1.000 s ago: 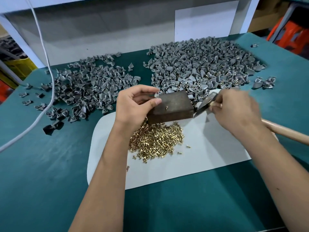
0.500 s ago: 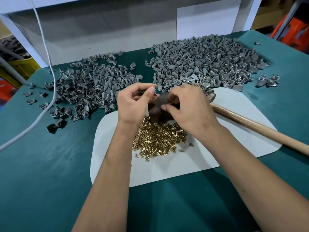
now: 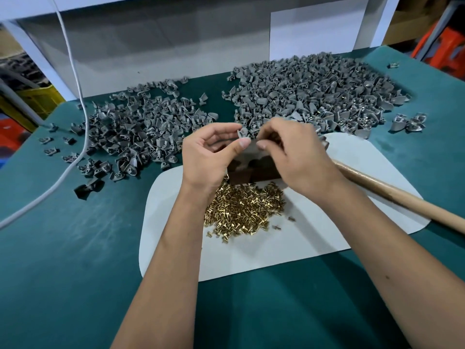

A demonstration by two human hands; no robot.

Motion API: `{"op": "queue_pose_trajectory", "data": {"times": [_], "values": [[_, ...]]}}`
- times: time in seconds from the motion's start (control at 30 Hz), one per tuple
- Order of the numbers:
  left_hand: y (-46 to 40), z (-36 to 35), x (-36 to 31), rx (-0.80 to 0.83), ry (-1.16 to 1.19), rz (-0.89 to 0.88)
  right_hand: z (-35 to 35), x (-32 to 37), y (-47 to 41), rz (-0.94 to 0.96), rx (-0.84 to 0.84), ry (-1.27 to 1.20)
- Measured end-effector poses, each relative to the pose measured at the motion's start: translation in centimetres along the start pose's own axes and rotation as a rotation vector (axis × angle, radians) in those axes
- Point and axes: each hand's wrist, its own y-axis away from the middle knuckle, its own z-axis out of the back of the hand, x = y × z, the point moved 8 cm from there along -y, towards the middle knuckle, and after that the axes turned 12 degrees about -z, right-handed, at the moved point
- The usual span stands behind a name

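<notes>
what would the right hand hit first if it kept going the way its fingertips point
Probably the small grey part that the left hand pinches; the fingertips of the right hand point leftward at it, though depth is unclear.

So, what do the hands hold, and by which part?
One small grey part, over the dark block. The left hand pinches its left edge between thumb and forefinger; the right hand grips its right side, the exact hold hidden.

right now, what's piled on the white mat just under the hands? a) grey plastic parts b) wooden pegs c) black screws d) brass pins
d: small brass pins lie heaped on the white mat in front of the dark block; the grey parts are piled farther back.
</notes>
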Motion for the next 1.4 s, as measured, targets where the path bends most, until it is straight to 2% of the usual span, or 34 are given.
{"op": "queue_pose_trajectory", "data": {"times": [0.17,0.3,0.93,1.4], "values": [[0.3,-1.3,-0.4,0.096,0.041,0.021,1.3,-1.7,0.7,-0.007,-0.047,-0.309],[0.6,-1.9,-0.5,0.125,0.048,0.036,1.0,-2.4,0.7,-0.059,-0.038,-0.403],[0.9,-2.0,0.5,0.125,0.067,0.126,1.6,-1.4,1.4,0.034,-0.146,-0.412],[1.0,-2.4,0.2,0.090,0.006,0.167,1.0,-1.2,1.2,0.003,-0.158,-0.279]]}}
